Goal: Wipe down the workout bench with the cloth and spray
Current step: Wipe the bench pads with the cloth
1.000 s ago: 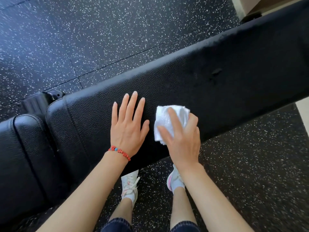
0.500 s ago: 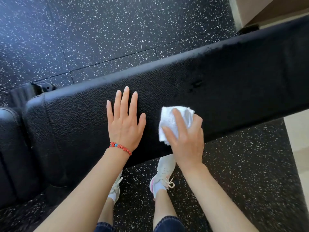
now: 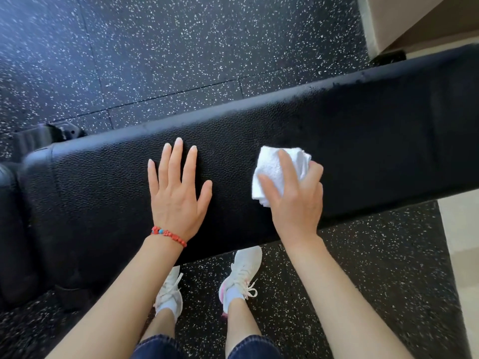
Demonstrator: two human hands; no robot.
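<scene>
Two bare hands rest on the black textured padded tabletop (image 3: 363,141). The left hand (image 3: 178,195) lies flat, fingers spread wide. The right hand (image 3: 295,200) has its grip closed around a folded white terry cloth (image 3: 272,167).

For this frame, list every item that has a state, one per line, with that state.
Cloth: white, bunched, pressed on the pad under the right hand.
Right hand: gripping the cloth, fingers curled over it.
Left hand: open, flat on the pad, fingers spread, holding nothing.
Bench pad: black, textured, lying flat; scuffed along the far edge.
Bracelet: red beads, worn on the left wrist.
Spray bottle: not in view.
</scene>
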